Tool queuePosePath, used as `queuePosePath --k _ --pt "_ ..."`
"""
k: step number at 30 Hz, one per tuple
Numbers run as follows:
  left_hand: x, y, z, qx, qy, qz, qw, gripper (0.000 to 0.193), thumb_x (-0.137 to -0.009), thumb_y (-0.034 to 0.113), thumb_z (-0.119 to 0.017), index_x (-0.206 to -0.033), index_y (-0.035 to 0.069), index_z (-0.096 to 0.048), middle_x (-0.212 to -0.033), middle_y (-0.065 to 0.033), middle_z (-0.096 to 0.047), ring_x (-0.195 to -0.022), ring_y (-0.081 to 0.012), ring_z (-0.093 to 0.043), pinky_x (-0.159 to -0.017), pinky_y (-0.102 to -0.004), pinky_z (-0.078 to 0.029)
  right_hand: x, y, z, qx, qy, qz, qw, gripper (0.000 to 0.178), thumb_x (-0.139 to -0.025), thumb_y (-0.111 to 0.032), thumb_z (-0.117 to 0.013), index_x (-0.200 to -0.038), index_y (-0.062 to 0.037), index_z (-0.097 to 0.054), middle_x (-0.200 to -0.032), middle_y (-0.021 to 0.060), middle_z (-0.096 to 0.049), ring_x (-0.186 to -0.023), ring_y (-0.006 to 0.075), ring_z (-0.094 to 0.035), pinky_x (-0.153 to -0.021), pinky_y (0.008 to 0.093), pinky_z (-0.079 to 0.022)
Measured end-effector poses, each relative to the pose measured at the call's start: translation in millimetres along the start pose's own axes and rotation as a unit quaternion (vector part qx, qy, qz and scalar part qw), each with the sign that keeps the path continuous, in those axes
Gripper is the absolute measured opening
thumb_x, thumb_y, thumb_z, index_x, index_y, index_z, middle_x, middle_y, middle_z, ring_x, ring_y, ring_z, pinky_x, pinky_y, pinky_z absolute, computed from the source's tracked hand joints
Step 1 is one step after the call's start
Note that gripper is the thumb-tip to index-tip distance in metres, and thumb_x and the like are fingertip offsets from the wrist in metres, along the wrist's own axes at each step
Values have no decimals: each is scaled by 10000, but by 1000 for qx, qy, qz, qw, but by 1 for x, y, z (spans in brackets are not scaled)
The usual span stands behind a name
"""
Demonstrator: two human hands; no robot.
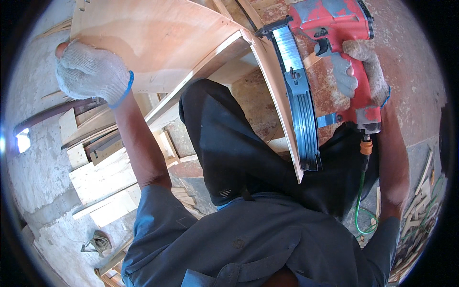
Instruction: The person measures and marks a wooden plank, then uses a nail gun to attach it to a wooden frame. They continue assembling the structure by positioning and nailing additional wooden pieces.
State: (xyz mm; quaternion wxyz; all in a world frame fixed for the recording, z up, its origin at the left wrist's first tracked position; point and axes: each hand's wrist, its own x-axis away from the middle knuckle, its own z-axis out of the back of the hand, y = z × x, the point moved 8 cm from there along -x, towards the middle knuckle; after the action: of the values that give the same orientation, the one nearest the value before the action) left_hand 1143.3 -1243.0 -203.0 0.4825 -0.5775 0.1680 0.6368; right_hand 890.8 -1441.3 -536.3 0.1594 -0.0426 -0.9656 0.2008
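Note:
My left hand [93, 71], in a white knit glove with a blue cuff, is curled over the left edge of a pale plywood panel [158, 45]. That panel is joined to a wooden frame, whose long thin side board [275, 103] runs down toward my lap. In my gloved right hand [361, 71] is a red air nail gun [334, 19], its paint worn. My fingers wrap its grip below the trigger. The gun's long magazine [299, 95] holds shiny metal fasteners and lies alongside the side board; its nose is near the frame's corner. I cannot tell whether the nose touches wood.
A green air hose [359, 201] hangs from the gun's orange coupling [366, 147]. Wooden boards [105, 177] are stacked at the left beside a rough pale wall. Wood scraps [420, 205] lie on the floor at the right. My dark-trousered knee [210, 110] rises inside the frame.

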Motion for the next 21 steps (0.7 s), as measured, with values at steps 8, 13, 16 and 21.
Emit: queuePosePath --k 8,13,16,21 --pt "-1 -5 -1 -9 -18 7 1000 419 -1085 280 -370 -826 48 -604 -647 -128 -616 -514 -274 -608 -469 -376 -485 -6 1 5 11 -55 12 998 299 -981 -340 -631 -1035 -47 -616 -659 2 -585 -465 121 -549 -427 287 -469" --pt "0 0 -1 -25 8 -29 999 407 -1075 269 -385 -806 45 -595 -628 -134 -594 -502 -294 -590 -457 -379 -470 4 -10 -4 4 15 46 999 342 -991 -361 -617 -1046 -23 -609 -645 -5 -568 -448 117 -513 -418 292 -429" --pt "-3 4 1 -22 14 -43 999 408 -1065 263 -392 -781 44 -588 -611 -132 -582 -498 -298 -586 -455 -388 -457 5 -8 0 -1 -44 24 999 346 -996 -367 -610 -1055 -25 -601 -650 -4 -563 -448 114 -500 -424 291 -413" --pt "-3 1 -1 35 1 -11 999 385 -1052 256 -410 -782 51 -594 -602 -131 -573 -488 -316 -570 -457 -405 -437 10 -13 -7 19 -34 37 999 313 -1000 -366 -607 -961 -55 -601 -639 -1 -538 -462 108 -495 -435 288 -405"
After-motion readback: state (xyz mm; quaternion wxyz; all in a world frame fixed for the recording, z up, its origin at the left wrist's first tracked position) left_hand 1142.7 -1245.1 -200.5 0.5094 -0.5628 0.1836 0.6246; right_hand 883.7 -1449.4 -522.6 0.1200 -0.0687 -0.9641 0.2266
